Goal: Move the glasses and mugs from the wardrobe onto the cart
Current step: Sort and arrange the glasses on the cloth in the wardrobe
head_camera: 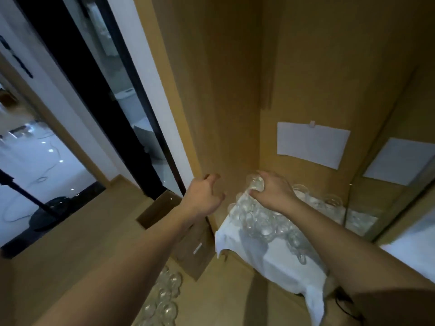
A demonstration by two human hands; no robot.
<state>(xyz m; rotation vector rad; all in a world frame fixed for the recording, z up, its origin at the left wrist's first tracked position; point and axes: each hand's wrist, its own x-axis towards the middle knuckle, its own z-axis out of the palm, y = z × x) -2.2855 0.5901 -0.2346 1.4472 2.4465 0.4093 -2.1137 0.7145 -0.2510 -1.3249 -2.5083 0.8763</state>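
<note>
1. Head view, the wardrobe (235, 90): its light wooden walls fill the upper middle of the frame, and a shelf inside it carries a white cloth (277, 257) whose front edge hangs over the shelf lip.
2. Head view, the task's things: a crowd of clear glasses (261, 222) stands packed together on the cloth, rims and rounded bodies catching pale highlights. They are colourless and see-through, so single outlines blur into one another. More of them sit toward the back right corner (329, 203).
3. Head view, the right hand (270, 191): it reaches in from the right with its fingers curled down over one clear glass (255, 183) at the back left of the group, near the wardrobe's inner corner. The glass looks tilted, its round rim facing the camera.
4. Head view, the left hand (204, 196): it hovers just left of the cloth, by the wardrobe's side wall, fingers spread and loosely bent, holding nothing.
5. Head view, lower left: a second cluster of clear glasses (164, 300) lies below the left forearm on a wooden surface; whether this is the cart cannot be told.
6. Head view, background: two white paper sheets (313, 144) hang on the rear panel, and a dark-framed glass door (98, 102) stands to the left.
</note>
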